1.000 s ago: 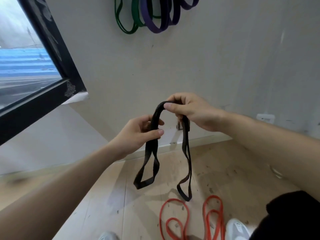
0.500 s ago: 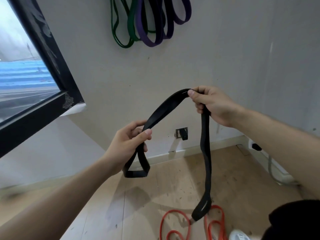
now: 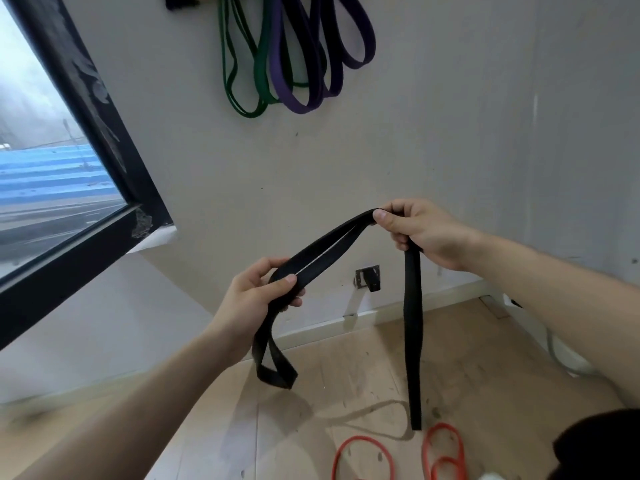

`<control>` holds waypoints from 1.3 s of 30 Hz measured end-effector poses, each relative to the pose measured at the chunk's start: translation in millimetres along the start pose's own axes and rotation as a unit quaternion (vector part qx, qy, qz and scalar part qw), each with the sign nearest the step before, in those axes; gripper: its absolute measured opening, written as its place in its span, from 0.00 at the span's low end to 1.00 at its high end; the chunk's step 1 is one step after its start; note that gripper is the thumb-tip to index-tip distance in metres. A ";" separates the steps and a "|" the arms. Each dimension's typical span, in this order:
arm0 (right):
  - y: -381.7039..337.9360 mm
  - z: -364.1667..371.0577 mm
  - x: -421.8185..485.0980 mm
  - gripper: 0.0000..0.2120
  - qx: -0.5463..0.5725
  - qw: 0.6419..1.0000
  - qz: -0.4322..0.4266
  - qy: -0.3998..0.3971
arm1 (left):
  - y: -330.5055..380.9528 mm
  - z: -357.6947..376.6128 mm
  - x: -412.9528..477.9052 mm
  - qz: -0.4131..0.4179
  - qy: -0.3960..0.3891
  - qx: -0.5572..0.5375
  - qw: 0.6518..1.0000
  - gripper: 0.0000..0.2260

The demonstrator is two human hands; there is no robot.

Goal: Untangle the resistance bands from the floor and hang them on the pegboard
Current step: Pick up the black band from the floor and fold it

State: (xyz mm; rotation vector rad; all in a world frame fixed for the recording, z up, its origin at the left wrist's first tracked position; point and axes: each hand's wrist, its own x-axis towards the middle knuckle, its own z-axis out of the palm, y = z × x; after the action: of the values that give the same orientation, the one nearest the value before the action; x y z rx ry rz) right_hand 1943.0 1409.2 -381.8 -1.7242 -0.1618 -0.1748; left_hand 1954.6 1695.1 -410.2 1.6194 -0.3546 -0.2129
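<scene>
Left hand [image 3: 256,299] curls fingers and thumb round the black band [image 3: 412,341]. The right hand [image 3: 419,230] pinches it higher up, so a doubled flat span runs between them and two limp loops dangle. Above the black band, green bands [image 3: 246,113] and purple bands [image 3: 301,105] already hang on the wall. Below it, a thin red band [image 3: 441,426] lies coiled on the wooden floor [image 3: 311,427]. The job looks roughly midway. The rubber seems matte, flat and ribbon-like.
</scene>
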 end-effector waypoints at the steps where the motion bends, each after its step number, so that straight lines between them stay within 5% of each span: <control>1: 0.6 0.6 -0.7 0.11 -0.006 1.000 0.004 -0.001 | 0.1 -0.8 0.4 -0.002 0.000 -0.016 1.000 0.10; 14: 17.1 -2.2 6.1 0.14 -0.059 0.997 0.047 0.024 | 9.3 6.4 -5.2 0.076 -0.030 0.044 0.996 0.09; 23: 21.0 -2.6 6.6 0.13 -0.053 0.998 0.034 -0.002 | 3.0 5.5 -3.2 0.152 0.095 0.143 0.973 0.08; 32: 24.3 -3.9 -5.1 0.10 -0.059 0.982 0.067 -0.169 | 3.7 -2.4 -0.5 0.140 0.141 0.139 0.970 0.06; 39: 19.6 49.6 -16.0 0.14 -0.021 0.972 0.044 -0.232 | 6.6 18.7 -3.9 0.161 0.050 0.132 0.977 0.07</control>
State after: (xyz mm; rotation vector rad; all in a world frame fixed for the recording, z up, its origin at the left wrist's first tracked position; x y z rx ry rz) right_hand 1932.7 1454.9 -411.8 -1.7870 -0.4246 0.2969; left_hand 1943.9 1678.7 -405.5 1.7982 -0.5800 0.1683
